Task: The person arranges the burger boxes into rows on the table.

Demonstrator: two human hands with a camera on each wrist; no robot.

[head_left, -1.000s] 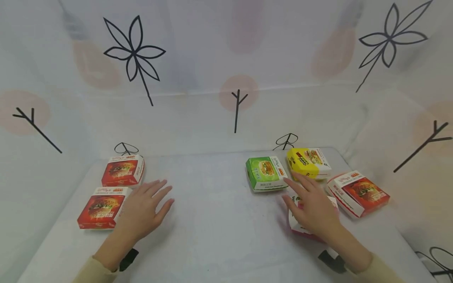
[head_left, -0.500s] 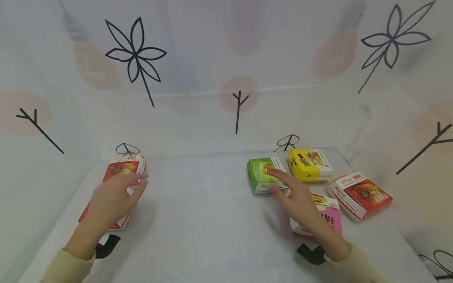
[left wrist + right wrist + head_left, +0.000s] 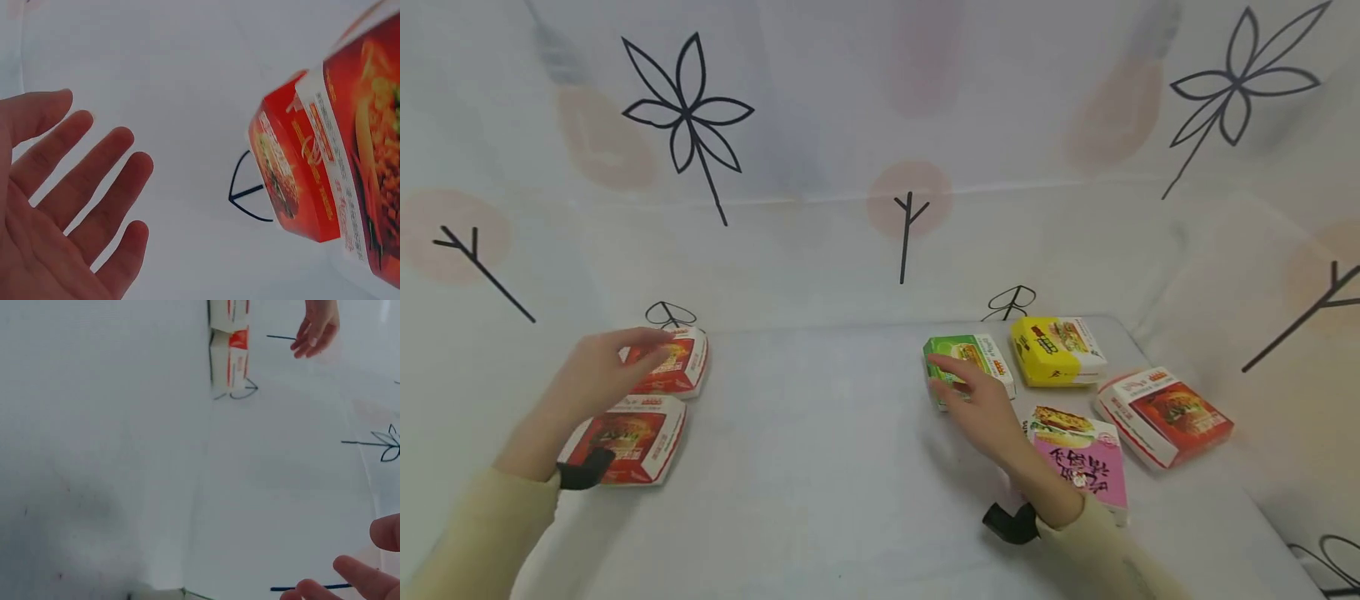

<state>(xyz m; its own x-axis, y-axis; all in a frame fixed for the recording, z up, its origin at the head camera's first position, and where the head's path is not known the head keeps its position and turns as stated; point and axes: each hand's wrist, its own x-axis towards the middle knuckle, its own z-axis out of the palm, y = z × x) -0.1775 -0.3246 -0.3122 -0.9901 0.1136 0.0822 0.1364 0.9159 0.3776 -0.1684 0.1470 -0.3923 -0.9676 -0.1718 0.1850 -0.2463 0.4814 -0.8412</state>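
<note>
My left hand (image 3: 591,375) hangs over the left side of the table, in front of two red burger boxes. The far red burger box (image 3: 683,367) is partly behind its fingers; the near red burger box (image 3: 632,437) lies below the wrist. In the left wrist view, the left hand (image 3: 75,200) has its fingers spread and holds nothing. My right hand (image 3: 977,412) hovers above the green burger box (image 3: 988,346), hiding part of it, with fingers extended and nothing held. Under the right forearm lies a pink burger box (image 3: 1086,462).
A yellow burger box (image 3: 1052,354) stands at the back right, beside the green one. Further right is another red burger box (image 3: 1176,412), set at an angle. The white table (image 3: 820,467) meets a printed cloth backdrop (image 3: 805,258) at the rear and both sides.
My left hand has moved left and up, uncovering most of the near red burger box. The right hand has moved left over the green burger box, revealing more of the pink one. The boxes stay put.
</note>
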